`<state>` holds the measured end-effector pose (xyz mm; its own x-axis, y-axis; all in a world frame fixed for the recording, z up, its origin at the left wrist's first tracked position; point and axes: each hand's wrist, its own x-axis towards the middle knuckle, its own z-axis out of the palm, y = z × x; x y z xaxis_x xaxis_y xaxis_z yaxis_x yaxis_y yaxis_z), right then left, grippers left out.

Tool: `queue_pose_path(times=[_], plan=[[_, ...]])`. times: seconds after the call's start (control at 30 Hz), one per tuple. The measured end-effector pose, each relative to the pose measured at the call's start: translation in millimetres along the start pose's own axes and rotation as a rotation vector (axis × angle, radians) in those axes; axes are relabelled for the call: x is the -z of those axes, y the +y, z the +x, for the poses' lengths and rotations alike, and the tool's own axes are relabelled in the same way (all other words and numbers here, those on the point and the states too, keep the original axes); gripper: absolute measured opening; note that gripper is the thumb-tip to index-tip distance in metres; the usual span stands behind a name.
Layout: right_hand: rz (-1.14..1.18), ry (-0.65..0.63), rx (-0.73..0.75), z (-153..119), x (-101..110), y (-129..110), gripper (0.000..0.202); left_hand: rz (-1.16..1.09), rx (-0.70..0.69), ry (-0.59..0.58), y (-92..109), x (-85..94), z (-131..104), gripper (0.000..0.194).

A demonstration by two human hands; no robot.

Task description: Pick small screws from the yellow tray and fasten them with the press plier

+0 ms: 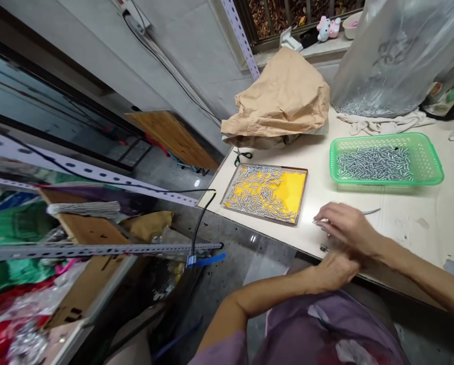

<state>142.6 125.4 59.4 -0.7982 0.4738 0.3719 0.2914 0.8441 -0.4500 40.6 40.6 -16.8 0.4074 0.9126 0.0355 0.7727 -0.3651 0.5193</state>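
At near left, a jumble of bags (15,223) in green, red and clear plastic. Across this side, two perforated rails, one pale (51,163) and one grey (105,250). Farther back, a slanted wooden board (173,137) near the wall. Then a black cable (198,228), hanging down from the table's left corner, with a blue strap (207,260) low on it.

On the table (420,205), scissors (242,155) with dark handles, just beyond the tray (293,190). In the shallow tray, near the left end, a scatter of metal pins (251,200) over yellow, dense at left and along the near side, sparse at right. Farther back, a crumpled brown paper bag (282,99).

Right of the tray, near the table's edge, a small metal piece (324,248), just beside both hands. Left hand (337,268): low, blurred, fingers curled in; cannot tell its contents. Right hand (344,223): just beyond and over the left, fingers bent and pointing toward the tray; cannot tell its grip. On the far sill, a toy (327,29). Right of the hands, a thin curved tool (372,211). Farther right, a green basket (426,157) of more pins; behind, a cloth (382,123) and a clear sack (394,66).
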Motion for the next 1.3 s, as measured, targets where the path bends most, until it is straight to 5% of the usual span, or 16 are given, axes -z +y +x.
queue_pose_path(times=[0.17,0.23,0.37,0.53,0.73,0.87,1.0,1.13,1.3], plan=[[-0.329,0.331,-0.327,-2.1,81.1,28.3,0.029,0.259,0.19,0.097,-71.7,75.8,-2.0,0.032],[-0.482,0.29,-0.469,-12.0,97.9,47.2,0.043,0.419,0.272,0.166,-102.5,102.6,-3.0,0.027],[-0.622,0.175,-0.585,-37.3,95.0,64.8,0.07,0.488,0.191,-0.046,-142.8,130.3,-4.3,0.023],[-0.465,0.148,-0.427,-67.8,62.4,40.1,0.044,0.49,0.11,-0.232,-157.4,137.0,-4.4,0.021],[-0.287,0.131,-0.385,-101.2,33.0,18.4,0.031,0.502,0.081,-0.304,-159.0,147.1,-5.4,0.022],[-0.173,0.04,-0.427,-112.7,20.2,9.3,0.032,0.419,0.141,-0.162,-145.5,146.9,-5.3,0.019],[-0.15,-0.023,-0.437,-114.5,2.8,-3.1,0.03,-0.077,0.343,0.043,-100.8,121.7,-4.3,0.009],[-0.205,-0.107,-0.448,-112.7,-13.3,-10.9,0.026,-0.636,0.641,-0.1,-50.4,83.1,-5.9,0.013],[-0.307,-0.218,-0.503,-109.0,-16.2,-17.8,0.024,-0.798,0.851,-0.184,-31.1,57.1,-8.3,0.019]])
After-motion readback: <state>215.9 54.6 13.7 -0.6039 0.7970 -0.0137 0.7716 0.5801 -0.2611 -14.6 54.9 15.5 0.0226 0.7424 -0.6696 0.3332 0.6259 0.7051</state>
